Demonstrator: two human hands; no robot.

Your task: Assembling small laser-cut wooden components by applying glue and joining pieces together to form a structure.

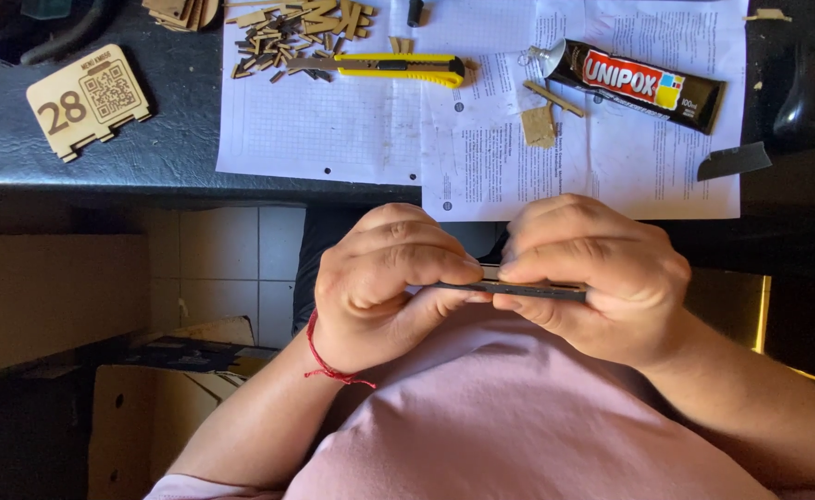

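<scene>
pink shirt (518, 426) — red string bracelet (319, 356)

knife (391, 67) left of glue tube (643, 83) — both on papers (352, 130).

A yellow utility knife (398, 68) with a grey blade lies far on white printed sheets (333, 130). To its right, a black glue tube (643, 83) carries a red, yellow and blue label. The tan wooden tag (88, 100) sits far left on the dark grey table (148, 162). A red string bracelet (326, 363) circles the left wrist, near the pale pink shirt (518, 426).
</scene>
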